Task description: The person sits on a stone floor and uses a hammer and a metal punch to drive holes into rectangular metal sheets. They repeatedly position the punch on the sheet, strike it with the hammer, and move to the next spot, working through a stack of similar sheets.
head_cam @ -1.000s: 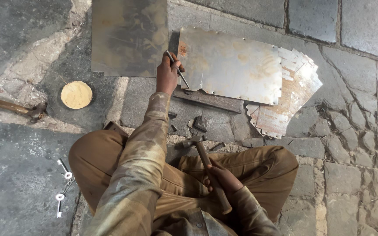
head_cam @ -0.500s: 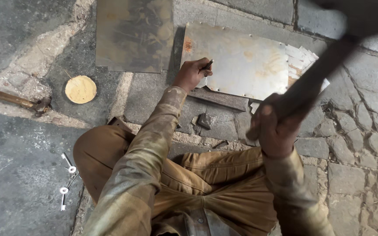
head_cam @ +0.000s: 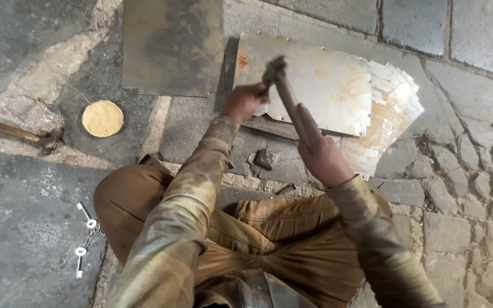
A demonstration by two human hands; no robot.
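Observation:
I sit on a stone floor with a stack of thin shiny metal sheets [head_cam: 338, 85] in front of my knees. My left hand [head_cam: 243, 102] is closed at the near left edge of the top sheet, gripping a thin punch that is mostly hidden. My right hand [head_cam: 320, 151] grips the wooden handle of a hammer [head_cam: 283, 94]. The hammer's head is down right above my left fist. A dark iron bar [head_cam: 278, 128] lies under the sheet's near edge.
A darker metal sheet [head_cam: 172, 45] lies to the left of the stack. A round yellow disc [head_cam: 102, 118] and a second long-handled tool [head_cam: 12, 132] rest further left. Small white metal pieces [head_cam: 84, 231] lie by my left knee. A small metal block [head_cam: 266, 158] sits between my knees.
The hammer rose from my lap to high on the right, then swung down onto the punch. My left hand stayed at the sheet's edge.

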